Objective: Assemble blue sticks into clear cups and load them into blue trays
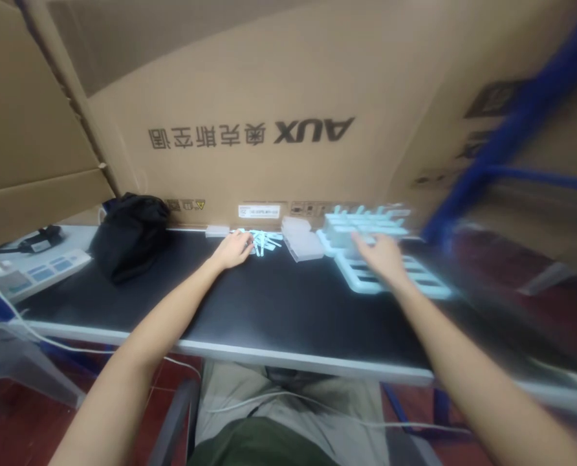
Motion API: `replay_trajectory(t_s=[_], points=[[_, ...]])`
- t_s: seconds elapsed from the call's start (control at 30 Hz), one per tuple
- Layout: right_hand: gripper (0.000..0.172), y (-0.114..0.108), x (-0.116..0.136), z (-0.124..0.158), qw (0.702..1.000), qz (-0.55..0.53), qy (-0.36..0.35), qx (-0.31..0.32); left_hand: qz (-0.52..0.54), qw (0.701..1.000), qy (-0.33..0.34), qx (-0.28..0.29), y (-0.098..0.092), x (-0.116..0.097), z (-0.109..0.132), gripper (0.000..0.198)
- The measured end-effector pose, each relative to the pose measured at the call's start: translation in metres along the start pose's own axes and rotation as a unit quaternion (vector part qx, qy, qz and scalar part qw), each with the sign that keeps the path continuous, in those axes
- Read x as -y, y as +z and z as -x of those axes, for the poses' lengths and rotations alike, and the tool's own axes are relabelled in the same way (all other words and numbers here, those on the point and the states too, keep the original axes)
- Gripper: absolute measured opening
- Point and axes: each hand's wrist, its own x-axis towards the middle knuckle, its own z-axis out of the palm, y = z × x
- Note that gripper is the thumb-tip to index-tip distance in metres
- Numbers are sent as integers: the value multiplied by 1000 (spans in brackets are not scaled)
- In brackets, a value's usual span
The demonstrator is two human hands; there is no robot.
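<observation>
On the black table mat, a loose pile of thin light-blue plastic sticks [268,241] lies near the back edge. My left hand [235,250] is at the pile's left side, fingers curled down and close together; what is between the fingertips is hidden. A light-blue plastic rack [361,225] with several upright sticks stands at the right. In front of it lies a flat light-blue slotted frame [361,285]. My right hand [384,257] hovers over the frame beside the rack, slightly blurred, its fingers apart and holding nothing visible.
Translucent plastic boxes [304,244] lie between the pile and the rack, and a smaller one [217,231] sits farther left. A black bag [130,236] and a white power strip [55,272] are at the left. A large cardboard box [250,84] walls the back; a blue post [502,142] slants at right.
</observation>
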Motion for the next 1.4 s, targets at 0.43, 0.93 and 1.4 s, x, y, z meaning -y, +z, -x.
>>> replay_trajectory(t_s=[0.43, 0.93, 1.4], points=[[87, -12, 19, 13, 977, 141, 44, 153, -8, 1000, 8, 7, 1, 1, 0, 27], [86, -14, 32, 21, 975, 181, 46, 121, 5, 1000, 19, 6, 4, 4, 1, 24], [52, -11, 128, 80, 982, 26, -148, 113, 229, 952, 21, -203, -7, -71, -1, 29]])
